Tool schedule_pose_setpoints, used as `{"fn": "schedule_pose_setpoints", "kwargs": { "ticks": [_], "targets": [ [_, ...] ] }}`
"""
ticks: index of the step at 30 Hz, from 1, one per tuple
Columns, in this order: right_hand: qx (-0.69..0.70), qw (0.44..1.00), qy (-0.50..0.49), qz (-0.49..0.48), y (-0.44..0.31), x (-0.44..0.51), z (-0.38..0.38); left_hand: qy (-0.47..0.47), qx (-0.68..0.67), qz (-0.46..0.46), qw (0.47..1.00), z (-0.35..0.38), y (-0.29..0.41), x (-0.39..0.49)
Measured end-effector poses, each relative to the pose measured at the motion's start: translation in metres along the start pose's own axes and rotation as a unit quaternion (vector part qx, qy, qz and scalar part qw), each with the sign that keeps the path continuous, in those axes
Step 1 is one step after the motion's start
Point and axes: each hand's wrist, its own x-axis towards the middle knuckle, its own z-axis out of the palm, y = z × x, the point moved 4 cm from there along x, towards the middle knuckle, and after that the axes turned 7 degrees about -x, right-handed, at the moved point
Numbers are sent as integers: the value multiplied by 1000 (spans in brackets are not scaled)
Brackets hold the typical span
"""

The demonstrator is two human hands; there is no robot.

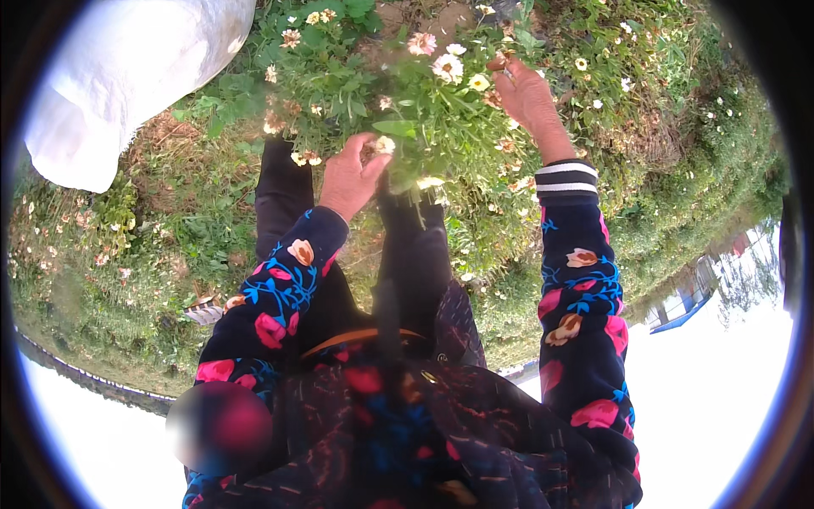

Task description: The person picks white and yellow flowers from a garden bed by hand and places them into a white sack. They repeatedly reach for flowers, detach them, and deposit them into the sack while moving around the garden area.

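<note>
My left hand (348, 177) curls around some picked flower heads; a pale cream flower (384, 145) shows between thumb and fingers, and a browner one sits deeper in the palm. Farther out, my right hand (526, 100) pinches a dried brownish flower head (502, 58) between thumb and forefinger. Whether that head is still on its stem I cannot tell. Between the hands grows a leafy flowering plant (445, 121). It bears a full white bloom (448, 68), a pink faded bloom (422, 44) and a small yellow-centred flower (479, 82).
A large white sack (146, 70) stands at the upper left, beside green plants. My legs in dark trousers (413, 248) are close to the flowers. More flowering plants (674, 121) spread to the right, with dry grass (642, 137) among them. Blue-edged buildings (683, 308) appear far off.
</note>
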Motion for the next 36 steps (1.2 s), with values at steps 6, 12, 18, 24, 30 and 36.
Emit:
{"fn": "schedule_pose_setpoints", "kwargs": {
  "ticks": [6,12,18,24,30,36],
  "targets": [
    [-114,991,-40,-62,10,-5,-4,-63,128,1,990,-3,50,32],
    [-322,935,-72,-132,-28,8,-3,-152,258,73,951,14,42,52],
    [-284,950,-45,-119,-12,8,1,-169,258,103,946,5,20,43],
    [-317,931,62,-170,6,20,23,-191,-1,-8,982,-13,53,35],
    [-246,965,42,-84,13,36,21,-119,-314,-211,918,-72,40,-10],
    [-288,932,25,-219,-12,42,23,-88,-248,-254,931,-6,-51,-52]
  ]
}}
